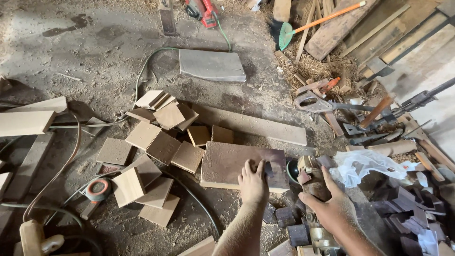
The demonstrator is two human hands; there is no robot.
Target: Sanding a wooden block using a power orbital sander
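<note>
Small square wood offcuts (pixel 156 147) litter the dusty, sawdust-strewn concrete floor (pixel 95 52). My left hand (pixel 252 182) presses flat, fingers spread, on a dark rectangular board (pixel 227 163) at the floor's middle. My right hand (pixel 332 208) clasps a dark wood block (pixel 316 188), beside crumpled white plastic (pixel 362 166).

Dusty concrete floor (pixel 85 52), sawdust, daylight.

Left hand (pixel 252 182) palm-down, fingers together pointing to 12 o'clock, dusty forearm running back to 6. Right hand (pixel 330 206) at its 3 o'clock, fingers curled in a grip, forearm exiting toward 5.
</note>
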